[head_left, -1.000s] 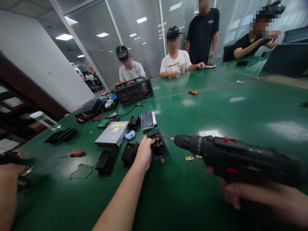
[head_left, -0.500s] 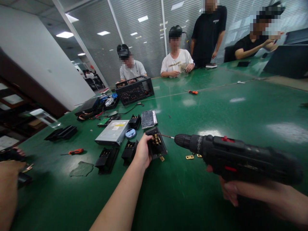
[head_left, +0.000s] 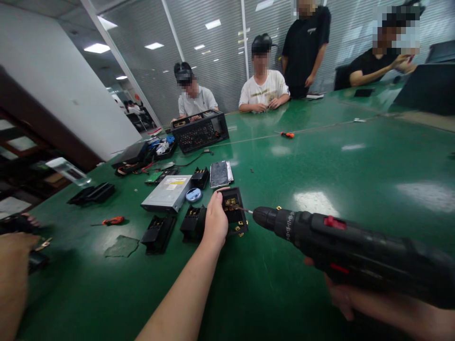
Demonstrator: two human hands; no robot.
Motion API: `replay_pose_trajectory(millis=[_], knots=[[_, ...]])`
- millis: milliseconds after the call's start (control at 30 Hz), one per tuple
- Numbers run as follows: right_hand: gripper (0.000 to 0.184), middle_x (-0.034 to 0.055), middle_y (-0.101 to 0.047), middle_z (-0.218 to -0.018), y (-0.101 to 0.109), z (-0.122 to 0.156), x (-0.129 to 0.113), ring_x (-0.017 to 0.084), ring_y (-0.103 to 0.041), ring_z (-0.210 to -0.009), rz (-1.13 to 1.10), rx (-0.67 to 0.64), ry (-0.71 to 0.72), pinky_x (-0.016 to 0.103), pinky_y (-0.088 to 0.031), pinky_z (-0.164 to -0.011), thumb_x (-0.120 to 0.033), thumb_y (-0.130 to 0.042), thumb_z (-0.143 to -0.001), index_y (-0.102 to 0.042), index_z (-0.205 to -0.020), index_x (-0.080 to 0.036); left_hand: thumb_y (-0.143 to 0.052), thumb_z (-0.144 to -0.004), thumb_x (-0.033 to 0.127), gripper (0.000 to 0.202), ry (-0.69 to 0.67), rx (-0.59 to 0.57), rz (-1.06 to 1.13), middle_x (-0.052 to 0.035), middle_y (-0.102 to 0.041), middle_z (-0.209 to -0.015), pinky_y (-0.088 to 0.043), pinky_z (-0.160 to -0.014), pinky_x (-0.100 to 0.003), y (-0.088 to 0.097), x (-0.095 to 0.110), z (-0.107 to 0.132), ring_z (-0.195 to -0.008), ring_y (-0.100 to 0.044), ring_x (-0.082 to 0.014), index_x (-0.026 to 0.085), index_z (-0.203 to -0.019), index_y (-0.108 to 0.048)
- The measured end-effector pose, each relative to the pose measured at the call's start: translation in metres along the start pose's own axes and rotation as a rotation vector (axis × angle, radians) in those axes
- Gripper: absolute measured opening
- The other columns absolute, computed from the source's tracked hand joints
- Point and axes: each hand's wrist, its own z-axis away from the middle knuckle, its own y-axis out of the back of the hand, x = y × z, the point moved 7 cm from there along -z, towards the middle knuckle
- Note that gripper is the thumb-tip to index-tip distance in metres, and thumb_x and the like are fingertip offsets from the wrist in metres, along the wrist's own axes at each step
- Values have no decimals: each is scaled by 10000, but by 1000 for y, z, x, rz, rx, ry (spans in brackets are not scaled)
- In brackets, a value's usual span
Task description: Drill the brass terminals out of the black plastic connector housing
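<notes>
My left hand (head_left: 215,219) grips a small black box with brass terminals (head_left: 234,213), holding it tilted on the green table (head_left: 284,284). My right hand (head_left: 377,308) is wrapped round the grip of a black cordless drill (head_left: 348,253). The drill's thin bit (head_left: 246,210) points left and its tip touches the brass terminals of the box. Two similar black boxes (head_left: 158,233) lie just left of my left hand.
A grey optical drive (head_left: 167,193), a blue disc (head_left: 194,194), a flat dark pack (head_left: 219,174), an orange-handled screwdriver (head_left: 113,220) and a black computer case (head_left: 199,131) lie further off. Several people sit or stand across the table. Another person's arm (head_left: 12,279) is at the lower left.
The drill has moved left and slightly down, bringing its bit onto the box's terminals. My left hand has turned the box a little and kept its hold.
</notes>
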Motion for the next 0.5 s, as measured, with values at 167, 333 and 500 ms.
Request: replay_pose_trajectory(millis=[167, 333, 500], knots=[[553, 62, -930, -867, -5, -3, -12, 403, -930, -773, -29, 22, -24, 559, -860, -814, -578, -1057, -1012, -984, -1551, -475, -838, -1109, 409, 123, -49, -91, -76, -91, -939, -1315, -659, -1358, -474, -4, 7, 7, -1607, -783, -398, 313, -1115, -914], [532, 64, -935, -890, -8, -3, -20, 382, -933, -794, -43, 9, -13, 530, -860, -834, -591, -1067, -1017, -993, -1529, -468, -731, -1183, 405, 232, -110, -206, -156, -80, -909, -1179, -673, -1285, -444, -9, 13, 12, -1379, -840, -376, 300, -1129, -931], [553, 48, -904, -811, -17, 3, -33, 362, -881, -700, -32, 118, -29, 520, -824, -763, -695, -1109, -915, -1033, -1396, -432, -731, -1170, 359, 196, -103, -211, -168, -97, -901, -1344, -638, -1361, -470, -12, 21, 17, -1585, -751, -386, 309, -1154, -919]])
